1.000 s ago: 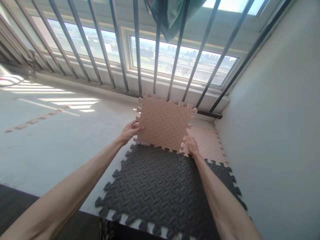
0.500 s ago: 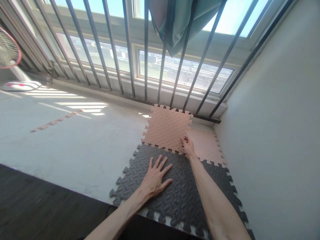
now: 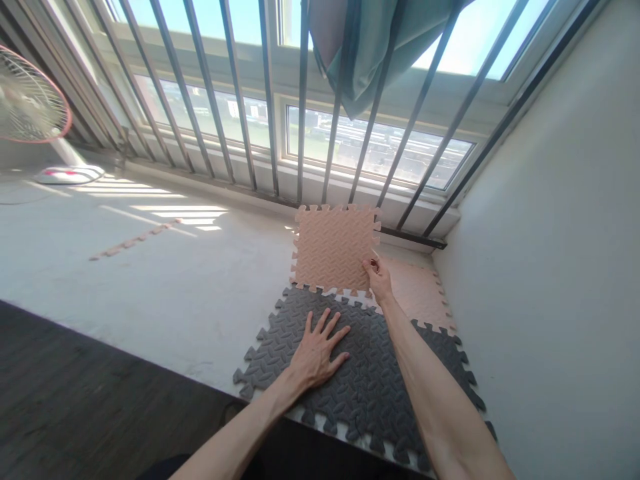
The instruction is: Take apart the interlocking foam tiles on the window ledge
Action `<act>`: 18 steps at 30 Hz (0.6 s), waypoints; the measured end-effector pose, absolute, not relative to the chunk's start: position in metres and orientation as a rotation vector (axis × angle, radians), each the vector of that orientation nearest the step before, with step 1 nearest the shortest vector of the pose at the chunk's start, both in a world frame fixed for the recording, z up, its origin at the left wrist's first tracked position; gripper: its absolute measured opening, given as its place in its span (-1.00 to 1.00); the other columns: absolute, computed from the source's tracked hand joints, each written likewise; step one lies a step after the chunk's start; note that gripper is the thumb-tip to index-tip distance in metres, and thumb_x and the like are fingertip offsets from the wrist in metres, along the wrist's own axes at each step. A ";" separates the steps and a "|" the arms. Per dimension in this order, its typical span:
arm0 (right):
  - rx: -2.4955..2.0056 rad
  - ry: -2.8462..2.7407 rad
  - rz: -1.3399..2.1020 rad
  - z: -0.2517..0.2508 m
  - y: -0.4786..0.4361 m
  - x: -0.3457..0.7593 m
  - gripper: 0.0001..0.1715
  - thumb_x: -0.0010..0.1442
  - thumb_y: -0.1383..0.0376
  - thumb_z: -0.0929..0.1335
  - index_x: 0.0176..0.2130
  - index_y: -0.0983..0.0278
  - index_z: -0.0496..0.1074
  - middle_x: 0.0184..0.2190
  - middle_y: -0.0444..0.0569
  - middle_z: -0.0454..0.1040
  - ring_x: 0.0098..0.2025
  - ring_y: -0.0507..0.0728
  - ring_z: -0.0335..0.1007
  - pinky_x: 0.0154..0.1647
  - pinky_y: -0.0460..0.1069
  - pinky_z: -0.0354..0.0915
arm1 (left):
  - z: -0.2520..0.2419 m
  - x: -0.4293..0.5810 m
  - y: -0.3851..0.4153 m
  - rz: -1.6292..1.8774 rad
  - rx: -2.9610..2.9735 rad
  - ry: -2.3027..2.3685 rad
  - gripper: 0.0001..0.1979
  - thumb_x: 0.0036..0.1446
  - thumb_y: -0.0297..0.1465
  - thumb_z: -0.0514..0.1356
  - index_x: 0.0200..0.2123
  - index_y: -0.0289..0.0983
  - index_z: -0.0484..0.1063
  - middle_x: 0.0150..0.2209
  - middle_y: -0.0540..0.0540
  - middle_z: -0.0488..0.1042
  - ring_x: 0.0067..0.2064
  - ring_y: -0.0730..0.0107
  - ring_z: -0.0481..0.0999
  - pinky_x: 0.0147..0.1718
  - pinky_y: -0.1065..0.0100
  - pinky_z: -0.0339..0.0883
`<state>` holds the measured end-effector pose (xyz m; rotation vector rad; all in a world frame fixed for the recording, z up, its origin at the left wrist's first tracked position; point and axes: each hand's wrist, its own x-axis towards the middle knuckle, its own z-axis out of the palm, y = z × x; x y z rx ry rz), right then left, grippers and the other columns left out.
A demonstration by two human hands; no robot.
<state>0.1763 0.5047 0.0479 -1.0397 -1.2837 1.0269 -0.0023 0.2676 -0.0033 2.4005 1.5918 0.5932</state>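
Observation:
My right hand pinches the lower right edge of a pink foam mat tile, which is tilted up off the floor. Its lower left side stays close to the dark grey foam tiles, while a white gap shows under its right part. Flat on the grey foam rests my left hand, fingers spread. Beyond my right hand, a second pink tile lies by the wall, its near edge against the grey foam. My right hand hides part of the lifted tile's edge.
Metal railing bars and windows stand at the far side, with a hanging cloth. A white wall bounds the right. A fan stands far left, and a toothed pink edge strip lies on the pale floor.
My right hand has raised the right side of the pink tile, opening a gap between it and the grey foam. My left hand stays pressed flat. The view has shifted slightly left.

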 end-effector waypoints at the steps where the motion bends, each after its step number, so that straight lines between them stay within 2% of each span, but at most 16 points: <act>1: -1.023 -1.304 1.023 0.059 0.508 0.171 -0.24 0.00 -0.20 0.56 -0.01 0.25 0.58 -0.20 -0.08 0.64 -0.17 0.12 0.47 -0.07 0.05 0.48 | -0.003 -0.002 0.267 0.589 2.383 1.585 -0.33 0.44 0.06 0.07 0.53 0.11 0.18 0.63 -0.12 0.07 0.65 -0.18 -0.08 0.54 -0.52 -0.29; 4: -0.962 -1.346 1.024 0.099 0.517 0.155 -0.24 0.01 -0.21 0.56 0.00 0.24 0.58 -0.25 -0.14 0.57 -0.28 0.05 0.39 -0.23 -0.02 0.42 | -0.002 -0.003 0.268 0.612 2.314 1.543 -0.34 0.43 0.05 0.09 0.52 0.13 0.20 0.63 -0.11 0.06 0.66 -0.18 -0.11 0.54 -0.54 -0.36; 7: -0.899 -1.295 1.037 0.130 0.509 0.143 -0.24 0.02 -0.20 0.56 0.01 0.23 0.56 -0.26 -0.16 0.54 -0.30 0.03 0.38 -0.23 -0.02 0.42 | -0.001 -0.007 0.274 0.766 2.145 1.472 -0.35 0.38 0.03 0.19 0.47 0.07 0.30 0.60 -0.15 0.14 0.65 -0.13 -0.03 0.56 -0.46 -0.43; 8: -0.890 -1.253 1.058 0.134 0.500 0.141 -0.24 0.00 -0.19 0.57 0.01 0.22 0.55 -0.26 -0.15 0.55 -0.29 0.04 0.40 -0.22 -0.01 0.43 | 0.000 -0.009 0.276 0.873 2.020 1.453 -0.36 0.36 0.03 0.21 0.43 0.03 0.36 0.57 -0.19 0.22 0.62 -0.09 0.06 0.58 -0.40 -0.38; 10: -0.900 -1.148 1.134 0.131 0.470 0.138 -0.25 -0.02 -0.18 0.59 0.00 0.19 0.54 -0.24 -0.13 0.59 -0.26 0.07 0.47 -0.20 0.01 0.48 | 0.004 -0.012 0.277 1.157 1.617 1.396 -0.38 0.35 0.03 0.22 0.37 -0.06 0.42 0.49 -0.25 0.36 0.53 -0.04 0.31 0.58 -0.28 -0.11; 13: -0.961 -0.993 1.285 0.104 0.404 0.133 -0.27 -0.04 -0.19 0.60 -0.03 0.15 0.53 -0.17 -0.09 0.65 -0.20 0.13 0.56 -0.18 0.04 0.53 | 0.011 -0.016 0.265 1.501 0.878 1.180 -0.33 0.27 0.08 0.29 0.31 -0.13 0.40 0.34 -0.30 0.53 0.29 0.01 0.61 0.41 -0.13 0.32; 16: -1.015 -0.897 1.390 0.067 0.333 0.121 -0.26 -0.05 -0.18 0.61 -0.02 0.14 0.54 -0.12 -0.06 0.69 -0.13 0.18 0.64 -0.15 0.07 0.56 | 0.012 -0.017 0.235 1.639 0.435 1.043 -0.38 0.07 0.06 0.46 0.04 -0.20 0.47 -0.01 -0.18 0.70 0.01 0.12 0.73 0.14 0.04 0.55; 18: -1.039 -0.941 1.440 0.049 0.293 0.114 -0.26 0.01 -0.20 0.57 0.02 0.16 0.53 -0.09 0.01 0.72 -0.10 0.23 0.67 -0.11 0.11 0.59 | 0.009 -0.022 0.212 1.685 0.309 1.114 -0.41 -0.10 -0.01 0.57 -0.17 -0.21 0.45 -0.24 -0.04 0.65 -0.17 0.25 0.70 -0.04 0.19 0.59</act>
